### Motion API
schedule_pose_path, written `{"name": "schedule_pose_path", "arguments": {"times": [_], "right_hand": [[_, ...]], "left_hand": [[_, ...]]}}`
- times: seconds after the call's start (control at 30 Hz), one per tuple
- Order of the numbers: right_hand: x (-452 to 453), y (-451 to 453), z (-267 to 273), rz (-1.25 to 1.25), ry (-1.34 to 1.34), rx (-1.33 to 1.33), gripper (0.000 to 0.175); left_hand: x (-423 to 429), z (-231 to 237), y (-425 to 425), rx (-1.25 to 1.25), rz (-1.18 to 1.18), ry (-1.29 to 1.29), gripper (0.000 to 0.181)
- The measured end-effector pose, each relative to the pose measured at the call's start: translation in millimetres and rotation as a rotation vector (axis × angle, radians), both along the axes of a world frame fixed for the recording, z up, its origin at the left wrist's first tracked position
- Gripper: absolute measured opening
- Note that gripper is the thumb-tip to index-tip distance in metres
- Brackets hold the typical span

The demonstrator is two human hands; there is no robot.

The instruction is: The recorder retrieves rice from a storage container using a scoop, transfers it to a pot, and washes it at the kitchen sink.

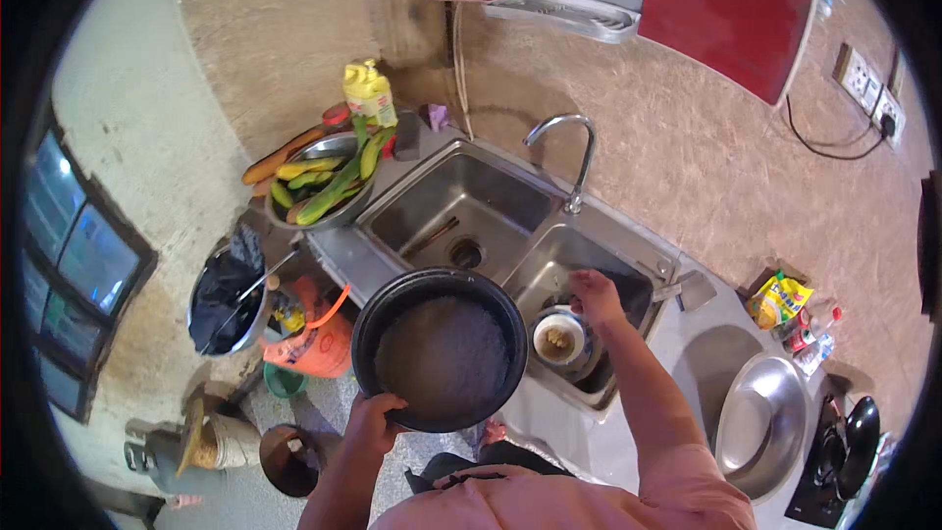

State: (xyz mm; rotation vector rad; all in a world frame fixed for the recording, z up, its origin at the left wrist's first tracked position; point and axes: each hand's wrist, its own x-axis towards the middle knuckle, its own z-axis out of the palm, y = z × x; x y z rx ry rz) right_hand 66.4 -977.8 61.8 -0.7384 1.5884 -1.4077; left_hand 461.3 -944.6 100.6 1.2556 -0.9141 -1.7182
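Observation:
My left hand grips the near rim of a round black pot, fingers over the edge. Inside the pot is a brownish surface, perhaps cloudy liquid. My right hand is above the right basin of a steel double sink. Its fingers are bent together, and whether anything small is between them cannot be made out. Just below it, a white bowl with pale yellowish bits sits on other dishes in that basin. A curved chrome faucet stands behind the sink. In the left basin lies a thin brown utensil.
A metal bowl of green and yellow gourd-like vegetables stands left of the sink beside a yellow jug. Below are a black-lined bin and an orange container. To the right are a scraper, a steel basin and a cooktop.

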Motion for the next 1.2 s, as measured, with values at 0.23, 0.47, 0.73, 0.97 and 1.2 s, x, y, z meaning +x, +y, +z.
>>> {"name": "schedule_pose_path", "arguments": {"times": [0.23,0.47,0.73,0.97,1.2], "right_hand": [[-62,-139,-46,-0.207,0.277,0.012,0.047],[-86,-201,-75,-0.510,0.667,0.128,0.051],[-70,-231,-58,-0.531,0.864,0.559,0.034],[-83,-241,-55,-0.174,1.240,0.779,0.025],[-83,-253,-49,0.191,1.602,0.655,0.022]], "left_hand": [[-59,-8,-138,0.337,-0.093,0.188,0.031],[-105,-6,-234,0.346,-0.219,0.067,0.031],[-123,-47,-312,0.345,-0.349,0.147,0.036],[-141,-63,-346,0.322,-0.431,0.074,0.037],[-153,-64,-347,0.394,-0.411,-0.008,0.031]]}}
